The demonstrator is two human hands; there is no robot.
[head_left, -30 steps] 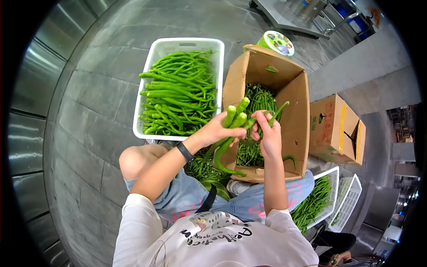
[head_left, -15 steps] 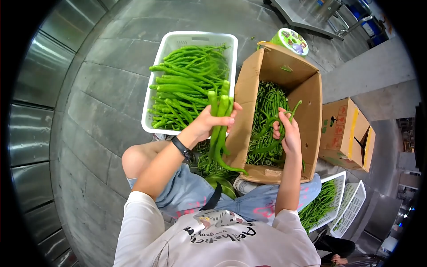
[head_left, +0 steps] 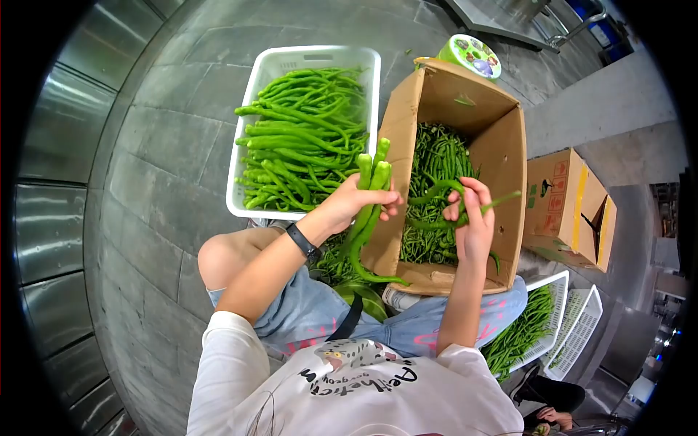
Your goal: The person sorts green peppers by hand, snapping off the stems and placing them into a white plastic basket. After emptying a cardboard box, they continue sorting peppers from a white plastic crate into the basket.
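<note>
Several long green chili peppers (head_left: 379,176) stand upright in my left hand (head_left: 354,202), their thick stem ends above the thumb and the thin tips curling down. My right hand (head_left: 474,218) pinches curved green chili peppers (head_left: 439,189) over the cardboard box (head_left: 503,171), and a thin stem juts out to the right. Inside that box lies a heap of thinner green chili peppers (head_left: 440,156). Beyond my left hand, a white plastic crate (head_left: 375,94) holds large chili peppers (head_left: 298,138) laid side by side.
A green and white round tub (head_left: 472,57) stands behind the box. To the right is a second carton (head_left: 563,207) with yellow tape. White baskets (head_left: 574,327) with green peppers sit by my right knee, near another person's hand (head_left: 556,418). Trimmings and a green bowl (head_left: 371,301) lie between my legs.
My left hand has shifted slightly right with its peppers. The right hand has turned, and its pepper's stem now points right instead of up.
</note>
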